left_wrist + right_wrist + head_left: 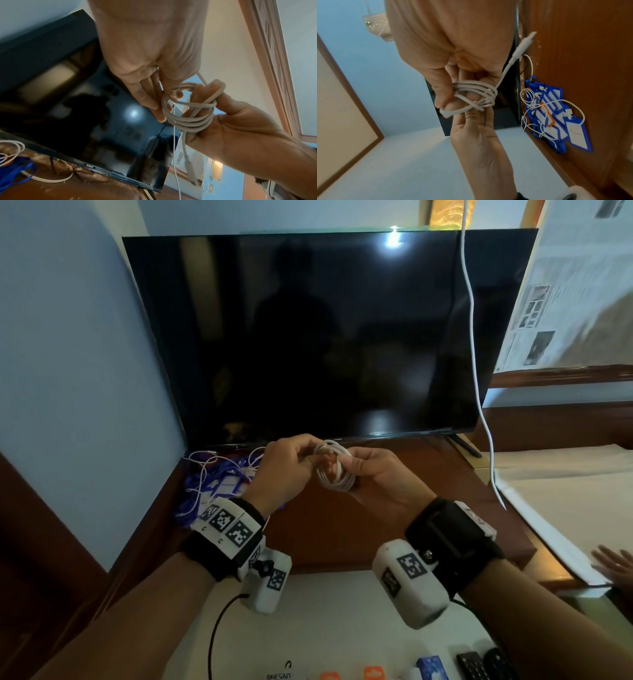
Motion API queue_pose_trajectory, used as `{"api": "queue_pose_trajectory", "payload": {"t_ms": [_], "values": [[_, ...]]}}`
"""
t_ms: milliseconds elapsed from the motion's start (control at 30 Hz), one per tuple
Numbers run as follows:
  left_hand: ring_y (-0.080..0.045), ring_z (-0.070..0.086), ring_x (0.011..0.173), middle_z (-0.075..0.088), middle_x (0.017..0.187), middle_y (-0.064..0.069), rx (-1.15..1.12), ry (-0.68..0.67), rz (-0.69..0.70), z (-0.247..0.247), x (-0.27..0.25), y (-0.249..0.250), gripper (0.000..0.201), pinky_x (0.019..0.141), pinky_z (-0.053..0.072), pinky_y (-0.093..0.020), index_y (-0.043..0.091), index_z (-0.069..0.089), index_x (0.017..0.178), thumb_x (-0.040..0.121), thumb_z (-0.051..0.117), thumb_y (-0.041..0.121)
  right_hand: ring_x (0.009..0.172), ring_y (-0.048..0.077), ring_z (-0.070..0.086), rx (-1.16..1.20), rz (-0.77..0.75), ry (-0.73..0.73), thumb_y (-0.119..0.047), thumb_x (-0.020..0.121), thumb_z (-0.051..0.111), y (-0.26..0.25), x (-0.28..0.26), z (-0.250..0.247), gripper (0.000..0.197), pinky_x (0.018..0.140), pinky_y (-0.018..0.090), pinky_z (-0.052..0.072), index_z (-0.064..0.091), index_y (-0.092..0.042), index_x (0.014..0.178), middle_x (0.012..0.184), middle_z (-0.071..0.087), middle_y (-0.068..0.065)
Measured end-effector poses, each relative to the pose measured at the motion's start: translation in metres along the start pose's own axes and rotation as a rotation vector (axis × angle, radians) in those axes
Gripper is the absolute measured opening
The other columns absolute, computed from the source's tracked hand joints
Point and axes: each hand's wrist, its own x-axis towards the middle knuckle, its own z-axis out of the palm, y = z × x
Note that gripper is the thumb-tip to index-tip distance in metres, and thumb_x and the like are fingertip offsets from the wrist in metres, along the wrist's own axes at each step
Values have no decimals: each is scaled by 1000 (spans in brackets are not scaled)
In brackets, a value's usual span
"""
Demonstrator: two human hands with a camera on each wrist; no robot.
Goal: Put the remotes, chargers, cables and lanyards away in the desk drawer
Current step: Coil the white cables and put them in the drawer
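Note:
A white cable (334,470) wound into a small coil hangs above the wooden desk (394,529), in front of the TV. My left hand (308,460) pinches the coil's left side, and my right hand (346,470) grips its right side with the loops round the fingers. In the left wrist view the coil (188,121) wraps my right hand's fingers (202,94). The right wrist view shows the coil (476,97) with its plug end (525,43) sticking out free. Blue lanyards (212,487) tangled with thin white cables (202,460) lie at the desk's back left.
A dark TV (308,337) stands at the back of the desk. Another white cable (476,364) hangs down at the right. Below the desk edge a white surface (325,611) holds black remotes (474,666), a blue box (433,667) and orange items (373,672). Someone else's hand (613,566) shows far right.

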Motion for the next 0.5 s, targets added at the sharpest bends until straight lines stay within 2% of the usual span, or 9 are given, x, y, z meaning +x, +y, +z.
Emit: {"api": "queue_pose_trajectory", "payload": {"t_ms": [200,300,367,433,500], "values": [[-9,65,91,71,98,-3,119,76,67,0,4,6,18,83,55,-26,12,70,106,89,65,11,108,32,51,71,-9,3,-15,91,53,-2,-5,2,21,107,48,36,66,-2,101,113,58,20],[-10,66,88,71,95,-4,135,102,63,-7,12,12,18,82,56,-28,12,70,106,88,65,11,113,32,51,93,-27,-12,-17,95,53,-8,-5,2,29,108,47,34,62,-1,117,120,58,18],[-10,66,86,71,93,-3,150,87,54,-9,14,15,19,82,56,-30,11,70,106,87,66,12,112,30,54,32,-44,-11,-15,93,56,-11,-6,2,25,105,45,37,62,-3,114,118,61,16],[-9,66,84,71,91,-1,181,66,61,-9,14,18,20,82,56,-32,12,70,106,86,68,15,103,26,61,-45,-78,71,-7,89,58,-11,-7,4,14,96,40,45,65,-7,101,109,65,14],[-8,66,82,71,90,-1,193,84,56,-9,13,17,21,81,57,-32,12,70,106,85,70,17,96,26,66,-108,-151,170,-1,87,59,-9,-8,5,14,87,35,52,66,-7,97,104,68,15]]}}
